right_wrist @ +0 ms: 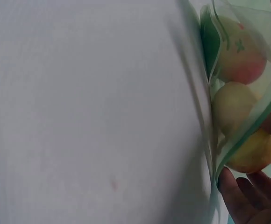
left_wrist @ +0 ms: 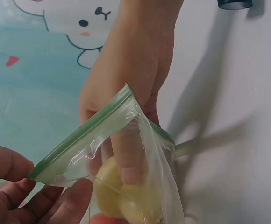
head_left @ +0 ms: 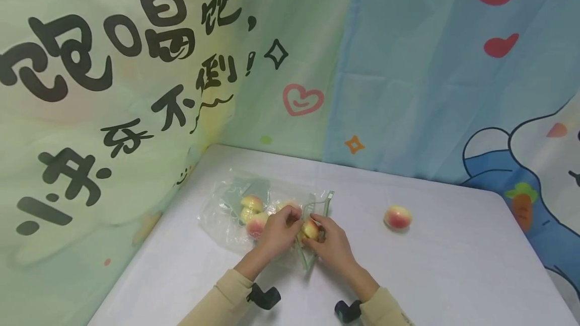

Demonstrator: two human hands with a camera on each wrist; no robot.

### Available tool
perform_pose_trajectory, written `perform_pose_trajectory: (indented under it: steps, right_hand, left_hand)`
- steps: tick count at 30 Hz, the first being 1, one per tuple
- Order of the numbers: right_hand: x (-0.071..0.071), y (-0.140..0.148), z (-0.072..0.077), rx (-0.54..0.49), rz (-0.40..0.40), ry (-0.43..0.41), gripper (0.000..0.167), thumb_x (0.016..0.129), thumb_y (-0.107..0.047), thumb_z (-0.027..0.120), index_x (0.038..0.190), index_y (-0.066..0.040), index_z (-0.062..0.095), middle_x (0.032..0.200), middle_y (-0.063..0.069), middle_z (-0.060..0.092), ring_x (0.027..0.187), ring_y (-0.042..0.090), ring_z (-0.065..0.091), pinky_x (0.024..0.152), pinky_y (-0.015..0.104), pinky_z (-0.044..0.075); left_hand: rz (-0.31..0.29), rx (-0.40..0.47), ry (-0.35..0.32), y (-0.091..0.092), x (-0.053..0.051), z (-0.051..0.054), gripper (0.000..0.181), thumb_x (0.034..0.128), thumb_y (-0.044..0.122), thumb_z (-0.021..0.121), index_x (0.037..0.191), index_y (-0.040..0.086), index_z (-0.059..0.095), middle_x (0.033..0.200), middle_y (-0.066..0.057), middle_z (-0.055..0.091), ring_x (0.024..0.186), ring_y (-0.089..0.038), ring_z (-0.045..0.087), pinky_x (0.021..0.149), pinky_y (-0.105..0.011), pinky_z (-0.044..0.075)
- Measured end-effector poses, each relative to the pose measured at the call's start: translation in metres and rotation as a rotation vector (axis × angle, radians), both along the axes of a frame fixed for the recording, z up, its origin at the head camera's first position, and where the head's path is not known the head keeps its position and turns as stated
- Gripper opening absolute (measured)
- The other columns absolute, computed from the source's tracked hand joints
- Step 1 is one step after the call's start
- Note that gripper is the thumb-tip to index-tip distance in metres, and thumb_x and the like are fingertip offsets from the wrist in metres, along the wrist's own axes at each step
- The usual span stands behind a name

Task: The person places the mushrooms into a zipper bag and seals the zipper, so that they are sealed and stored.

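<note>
In the head view, a clear zip bag [head_left: 213, 218] with a green seal lies on the white table, with several yellow-and-red peaches inside. My left hand [head_left: 282, 229] pinches the rim of its mouth; in the left wrist view, those fingertips [left_wrist: 14, 165] are on the green seal [left_wrist: 86, 130]. With its fingers round a peach [head_left: 310, 229], my right hand [head_left: 334, 245] is at the bag's mouth. The left wrist view shows the right hand [left_wrist: 135, 60] reaching into the mouth, a finger against the yellow fruit. Close up in the right wrist view, that peach [right_wrist: 254, 151] touches another.
One more peach [head_left: 399, 218] lies alone on the table [head_left: 453, 265], right of my right hand. A printed backdrop [head_left: 408, 89] rises behind and to the left of the table. Small black devices [head_left: 267, 297] are worn at both wrists.
</note>
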State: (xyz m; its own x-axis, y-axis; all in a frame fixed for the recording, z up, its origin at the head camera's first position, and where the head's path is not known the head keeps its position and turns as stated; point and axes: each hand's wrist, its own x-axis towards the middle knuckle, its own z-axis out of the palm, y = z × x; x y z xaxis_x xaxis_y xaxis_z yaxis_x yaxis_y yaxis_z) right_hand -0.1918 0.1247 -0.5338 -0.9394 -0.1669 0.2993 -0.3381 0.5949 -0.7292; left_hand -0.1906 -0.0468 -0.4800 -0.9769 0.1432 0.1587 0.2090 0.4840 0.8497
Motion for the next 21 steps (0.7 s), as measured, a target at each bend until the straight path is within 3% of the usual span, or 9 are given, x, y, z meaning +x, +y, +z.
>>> perform_pose_trajectory:
  steps: [5, 10, 15, 21]
  right_hand:
    - [0.001, 0.013, 0.004, -0.089, 0.028, -0.076, 0.061, 0.072, -0.006, 0.085, 0.127, -0.004, 0.059, 0.121, 0.012, 0.062, 0.100, 0.030, 0.066, 0.071, 0.020, 0.055]
    - [0.000, 0.034, 0.008, -0.086, 0.026, -0.057, 0.054, 0.075, -0.007, 0.083, 0.124, -0.004, 0.061, 0.122, 0.009, 0.063, 0.100, 0.034, 0.066, 0.074, 0.027, 0.057]
    - [-0.003, 0.059, 0.016, -0.049, -0.068, -0.047, 0.045, 0.080, -0.007, 0.079, 0.122, -0.006, 0.063, 0.122, 0.009, 0.064, 0.103, 0.034, 0.065, 0.078, 0.034, 0.057]
    - [-0.010, 0.096, 0.030, 0.022, -0.134, -0.017, 0.042, 0.085, -0.010, 0.075, 0.124, -0.006, 0.062, 0.124, 0.013, 0.062, 0.105, 0.036, 0.064, 0.082, 0.043, 0.055]
  left_hand:
    - [0.012, -0.010, -0.008, 0.002, -0.001, 0.003, 0.009, 0.0903, 0.014, 0.063, 0.097, 0.008, 0.063, 0.095, -0.004, 0.068, 0.088, -0.017, 0.062, 0.079, -0.034, 0.050]
    - [0.038, 0.005, -0.011, 0.003, -0.002, 0.003, 0.009, 0.0893, 0.013, 0.063, 0.097, 0.008, 0.064, 0.094, -0.004, 0.068, 0.085, -0.016, 0.060, 0.076, -0.032, 0.050]
    - [0.075, 0.033, -0.027, 0.004, -0.004, 0.001, 0.010, 0.0883, 0.009, 0.061, 0.098, 0.007, 0.065, 0.094, -0.006, 0.068, 0.086, -0.017, 0.060, 0.079, -0.035, 0.050]
    - [0.076, 0.056, -0.034, 0.005, -0.004, 0.000, 0.011, 0.0894, 0.010, 0.059, 0.099, 0.007, 0.064, 0.095, -0.006, 0.067, 0.086, -0.017, 0.060, 0.078, -0.034, 0.051]
